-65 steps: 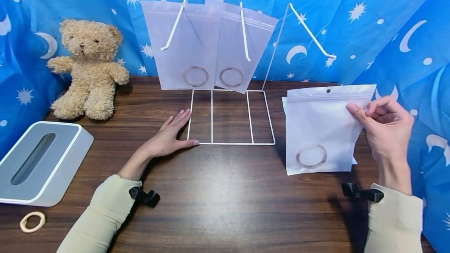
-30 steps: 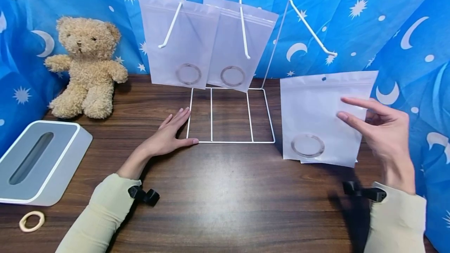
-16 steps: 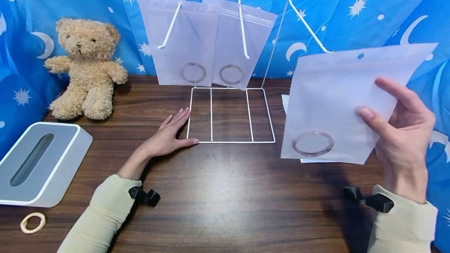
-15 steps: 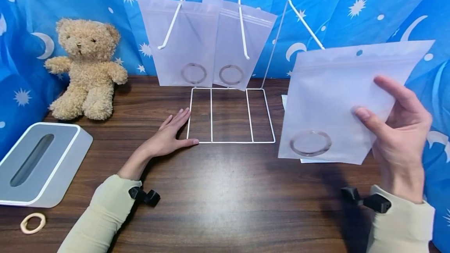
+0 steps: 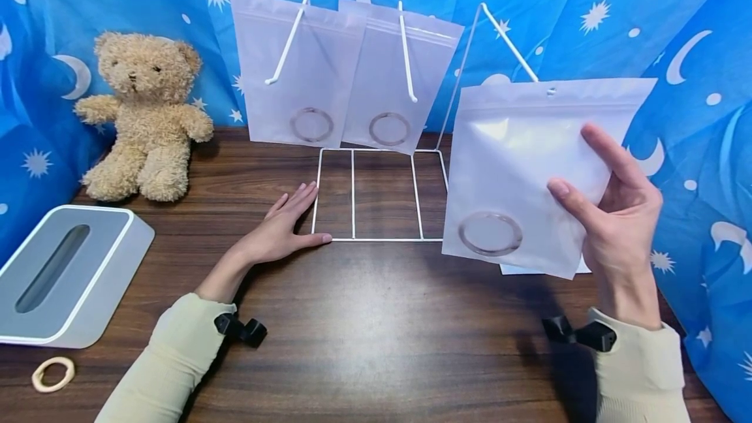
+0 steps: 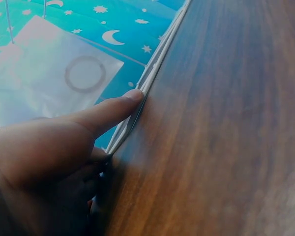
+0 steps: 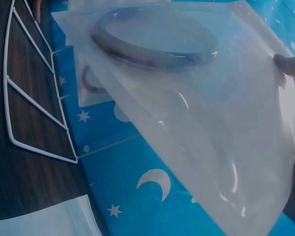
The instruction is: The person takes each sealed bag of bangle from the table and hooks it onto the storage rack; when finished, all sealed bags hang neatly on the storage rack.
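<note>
My right hand (image 5: 623, 220) pinches a frosted zip bag (image 5: 511, 149) by its right side, thumb in front. A bangle (image 5: 490, 253) shows in the bag's lower corner, also in the right wrist view. The bag hangs above the table, its punched hole near the top edge, overlapping the right hook (image 5: 510, 43) of a white wire display rack (image 5: 388, 239). That hook's tip is hidden behind it. My left hand (image 5: 282, 227) lies with fingers extended on the rack base's left corner; in the left wrist view the thumb (image 6: 113, 112) touches the wire.
Two similar bags with bangles, a left bag (image 5: 282, 103) and a middle bag (image 5: 378, 83), hang on the other hooks. Another bag (image 5: 517, 270) lies on the table behind the held one. A teddy bear (image 5: 147, 116), a tissue box (image 5: 111, 279) and a wooden ring (image 5: 40, 384) are at left.
My right hand has lifted the top bag off the one lying on the table, swung it right, then brought it back left toward the rack. The left hand stays on the base.
</note>
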Demonstrator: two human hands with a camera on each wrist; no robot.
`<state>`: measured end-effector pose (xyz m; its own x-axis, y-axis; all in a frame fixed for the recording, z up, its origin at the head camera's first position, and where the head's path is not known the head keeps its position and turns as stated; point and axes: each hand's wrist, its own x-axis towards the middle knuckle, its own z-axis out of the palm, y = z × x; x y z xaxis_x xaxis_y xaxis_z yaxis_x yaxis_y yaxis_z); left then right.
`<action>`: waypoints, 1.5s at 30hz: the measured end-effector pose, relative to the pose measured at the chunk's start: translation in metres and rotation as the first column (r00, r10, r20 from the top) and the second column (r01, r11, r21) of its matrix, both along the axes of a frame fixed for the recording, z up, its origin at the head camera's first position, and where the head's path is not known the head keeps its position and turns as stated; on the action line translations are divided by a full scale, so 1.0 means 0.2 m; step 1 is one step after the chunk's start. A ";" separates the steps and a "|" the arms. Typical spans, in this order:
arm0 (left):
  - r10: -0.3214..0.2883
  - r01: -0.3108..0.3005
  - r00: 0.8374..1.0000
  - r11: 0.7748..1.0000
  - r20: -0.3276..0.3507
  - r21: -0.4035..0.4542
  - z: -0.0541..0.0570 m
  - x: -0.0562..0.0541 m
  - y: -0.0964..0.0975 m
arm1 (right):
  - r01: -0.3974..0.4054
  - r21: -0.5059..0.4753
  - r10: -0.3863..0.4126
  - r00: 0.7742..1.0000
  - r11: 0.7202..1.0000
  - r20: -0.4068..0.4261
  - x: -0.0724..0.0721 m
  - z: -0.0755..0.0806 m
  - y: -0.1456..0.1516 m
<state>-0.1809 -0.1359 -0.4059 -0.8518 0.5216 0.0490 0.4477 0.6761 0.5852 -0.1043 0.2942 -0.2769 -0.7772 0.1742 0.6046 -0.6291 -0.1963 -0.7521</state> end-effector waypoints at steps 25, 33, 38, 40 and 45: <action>-0.002 0.002 1.000 1.000 0.003 0.005 0.02 0.00 -0.02 | 0.006 -0.004 -0.006 1.000 1.000 -0.013 -0.03 -0.02 0.01; -0.004 0.004 1.000 1.000 -0.007 0.001 0.01 0.01 0.00 | 0.039 0.080 -0.044 0.997 0.996 0.063 -0.04 -0.03 0.03; -0.011 0.012 1.000 1.000 -0.015 0.003 0.00 0.01 0.01 | 0.064 0.124 -0.076 0.992 0.990 0.097 -0.11 -0.02 0.03; -0.008 0.008 1.000 1.000 -0.014 0.004 0.00 0.01 0.00 | 0.077 0.153 -0.093 0.990 0.985 0.103 -0.16 -0.01 0.03; -0.003 0.003 1.000 1.000 -0.009 0.003 0.00 0.01 0.01 | 0.087 0.209 -0.113 0.987 0.974 0.117 -0.33 0.03 0.01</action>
<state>-0.1795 -0.1345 -0.4064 -0.8496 0.5242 0.0586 0.4554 0.6727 0.5831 -0.1711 0.2969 -0.2714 -0.8352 0.1390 0.5322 -0.5340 0.0270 -0.8451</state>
